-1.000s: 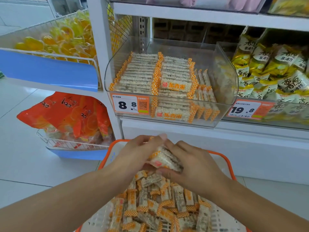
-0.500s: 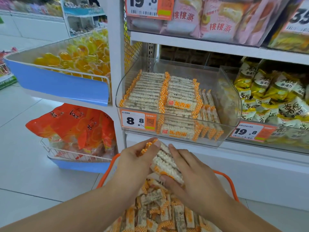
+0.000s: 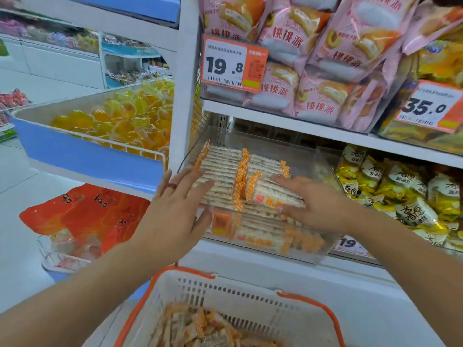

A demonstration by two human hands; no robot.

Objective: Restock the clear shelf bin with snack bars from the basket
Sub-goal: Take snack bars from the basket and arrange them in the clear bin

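Observation:
The clear shelf bin (image 3: 323, 169) holds neat rows of white snack bars with orange checked ends (image 3: 223, 164). My right hand (image 3: 320, 206) grips a small stack of snack bars (image 3: 270, 194) inside the bin's front right part, fingers over it and thumb under. My left hand (image 3: 175, 211) is open with spread fingers over the left row, its thumb against the bin's front wall. Below, the white basket with an orange rim (image 3: 250, 294) holds several loose bars (image 3: 200, 326).
Pink pastry bags (image 3: 313, 58) fill the shelf above the bin. Yellow snack bags (image 3: 400, 191) sit to its right. A blue-fronted bin of yellow jelly cups (image 3: 120, 123) juts out on the left, with orange bags (image 3: 87, 214) beneath it.
Both hands rose from the basket to the shelf bin. The stack that they held together is now in my right hand alone; my left hand let go and opened.

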